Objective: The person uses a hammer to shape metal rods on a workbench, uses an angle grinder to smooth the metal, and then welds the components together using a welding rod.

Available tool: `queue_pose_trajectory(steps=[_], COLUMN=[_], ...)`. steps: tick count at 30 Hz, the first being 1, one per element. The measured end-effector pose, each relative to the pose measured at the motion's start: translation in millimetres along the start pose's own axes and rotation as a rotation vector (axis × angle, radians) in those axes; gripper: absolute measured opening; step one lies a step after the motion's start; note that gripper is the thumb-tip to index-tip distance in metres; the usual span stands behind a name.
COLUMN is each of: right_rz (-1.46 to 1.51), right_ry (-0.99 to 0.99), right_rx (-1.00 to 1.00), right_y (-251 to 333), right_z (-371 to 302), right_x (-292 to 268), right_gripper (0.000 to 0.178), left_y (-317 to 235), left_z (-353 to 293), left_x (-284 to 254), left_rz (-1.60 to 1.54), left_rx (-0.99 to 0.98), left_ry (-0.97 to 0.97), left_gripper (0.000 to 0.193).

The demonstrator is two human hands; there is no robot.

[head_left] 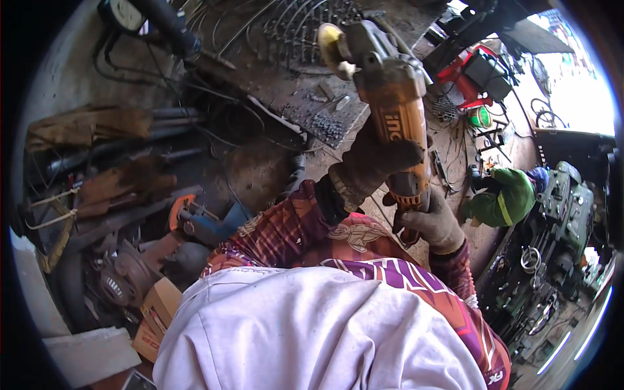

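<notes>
Head view: both gloved hands are closed on an angle grinder (393, 91), which stands nearly lengthwise ahead of the person's body, its grey gear head farthest from the hands and tipped slightly left. The left hand (378, 158) is wrapped around the orange-yellow casing at mid-length, its fingers curled across the upper side. The right hand (437, 221) sits just behind it and a little to the right, bent around the rear end of the tool; how tightly it presses cannot be told. A yellowish disc (330, 44) juts from the left side of the gear head, well ahead of both hands. Beyond the left hand, and partly behind the grinder, lies a worktop (286, 81) with small metal scraps (328, 129) on it, and farther ahead are curved metal rods (305, 29). To the left of the left forearm are a blue-and-orange tool (205, 221), a rusty machine (123, 276) and, nearer the body, a cardboard box (161, 309). To the right of the right hand, well apart from it, a co-worker in green (504, 201) bends beside a dark green machine (565, 218) with a handwheel (530, 260). Ahead and to the right of both hands are a red-and-black object (480, 77) and a green round item (480, 117). Pale cloth (318, 325) spreads below the hands, toward the person.
</notes>
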State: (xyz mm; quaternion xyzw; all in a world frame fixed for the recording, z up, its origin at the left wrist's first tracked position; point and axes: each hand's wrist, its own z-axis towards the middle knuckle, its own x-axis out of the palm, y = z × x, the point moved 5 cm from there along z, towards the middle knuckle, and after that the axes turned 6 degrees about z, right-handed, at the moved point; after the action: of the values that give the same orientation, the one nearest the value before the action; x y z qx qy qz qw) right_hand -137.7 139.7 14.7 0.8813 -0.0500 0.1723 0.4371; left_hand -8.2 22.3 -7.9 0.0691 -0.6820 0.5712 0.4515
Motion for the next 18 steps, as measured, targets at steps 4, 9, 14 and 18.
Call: queue_pose_trajectory(steps=[4, 9, 14, 18], right_rz=[-0.352, -0.255, -0.403, -0.482], right_ry=[-0.220, -0.141, -0.210, -0.359], right_rx=[-0.107, -0.070, 0.023, 0.123], right_y=[-16.7, -20.2, -16.4, -3.4], right_z=[14.1, 18.6, 27.7, 31.7], right_x=[4.2, 25.2, 43.1, 67.0], right_gripper=[0.066, 0.073, 0.087, 0.085], left_y=[1.2, 20.9, 8.7, 4.3], left_z=[-19.6, -42.9, -50.1, -52.5], left_x=[-20.7, -39.1, -45.1, -56.9], left_rz=[0.005, -0.113, -0.095, -0.240], left_rx=[0.024, -0.134, -0.097, -0.227], left_ry=[-0.225, -0.348, -0.304, -0.305], left_gripper=[0.059, 0.053, 0.055, 0.055])
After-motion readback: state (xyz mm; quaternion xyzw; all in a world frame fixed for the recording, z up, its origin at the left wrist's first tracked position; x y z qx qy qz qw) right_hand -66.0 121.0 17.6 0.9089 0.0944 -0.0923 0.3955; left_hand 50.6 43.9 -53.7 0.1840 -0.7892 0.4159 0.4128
